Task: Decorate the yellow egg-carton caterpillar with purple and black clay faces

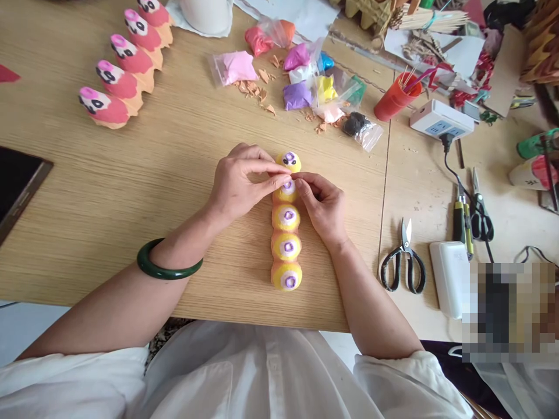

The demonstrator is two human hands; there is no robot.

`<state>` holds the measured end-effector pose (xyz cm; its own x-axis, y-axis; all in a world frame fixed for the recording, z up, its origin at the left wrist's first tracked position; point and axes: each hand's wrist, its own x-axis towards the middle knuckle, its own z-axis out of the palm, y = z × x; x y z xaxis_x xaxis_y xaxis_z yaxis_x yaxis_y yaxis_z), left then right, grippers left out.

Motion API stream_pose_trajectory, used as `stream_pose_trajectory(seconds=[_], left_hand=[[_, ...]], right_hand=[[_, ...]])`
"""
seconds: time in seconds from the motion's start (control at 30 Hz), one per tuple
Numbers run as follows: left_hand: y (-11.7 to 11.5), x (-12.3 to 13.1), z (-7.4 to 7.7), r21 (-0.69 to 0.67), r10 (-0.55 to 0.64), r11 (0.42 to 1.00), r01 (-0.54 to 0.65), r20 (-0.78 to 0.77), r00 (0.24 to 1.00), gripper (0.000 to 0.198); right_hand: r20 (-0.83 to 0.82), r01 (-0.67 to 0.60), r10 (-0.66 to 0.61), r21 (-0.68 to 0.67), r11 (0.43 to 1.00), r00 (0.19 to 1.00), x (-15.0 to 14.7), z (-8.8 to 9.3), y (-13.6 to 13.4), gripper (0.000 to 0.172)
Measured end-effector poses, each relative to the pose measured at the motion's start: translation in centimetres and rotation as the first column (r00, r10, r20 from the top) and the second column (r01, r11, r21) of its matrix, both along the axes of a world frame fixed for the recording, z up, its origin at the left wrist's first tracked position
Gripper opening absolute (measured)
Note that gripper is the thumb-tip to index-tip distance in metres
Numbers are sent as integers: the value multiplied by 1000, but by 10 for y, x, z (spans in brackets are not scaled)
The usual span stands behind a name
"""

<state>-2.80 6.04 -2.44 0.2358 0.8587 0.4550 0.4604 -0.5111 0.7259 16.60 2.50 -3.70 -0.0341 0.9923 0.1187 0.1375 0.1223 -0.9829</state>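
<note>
In front of me lies a strip of egg-carton cups (287,233), its several bumps covered in yellow with white patches and purple rings. The farthest bump (289,160) also carries two black marks. Over the second bump my left hand (248,177) pinches thumb and forefinger together. My right hand (321,203) meets it from the other side, fingertips also closed at that bump. Whatever sits between the fingertips is too small to make out. A dark green bangle (170,269) circles my left wrist.
Pink-and-white decorated carton strip (128,73) lies at upper left. Bagged colored clay (298,95) and orange scraps (251,88) are behind my hands. To the right are a red cup (395,99), a power strip (441,119), scissors (404,259) and a white box-like device (449,279).
</note>
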Motion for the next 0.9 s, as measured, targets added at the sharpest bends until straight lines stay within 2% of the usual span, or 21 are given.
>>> stream_pose_trajectory(seconds=[0.2, 0.47, 0.67, 0.9], left_hand=[[-1, 1, 0, -21, 18, 1000, -18, 10, 1000, 8], [-10, 9, 5, -255, 82, 967, -9, 278, 957, 17], [-13, 11, 7, -261, 78, 965, -3, 276, 958, 19], [-17, 13, 9, -254, 75, 967, -1, 280, 957, 19]], right_hand=[[31, -5, 5, -14, 1000, 1000, 0, 1, 0, 36], [-20, 99, -100, -49, 994, 995, -5, 11, -5, 29], [-27, 127, -129, -43, 991, 991, -8, 15, -8, 27], [-68, 85, -86, -25, 996, 994, -8, 12, -9, 31]])
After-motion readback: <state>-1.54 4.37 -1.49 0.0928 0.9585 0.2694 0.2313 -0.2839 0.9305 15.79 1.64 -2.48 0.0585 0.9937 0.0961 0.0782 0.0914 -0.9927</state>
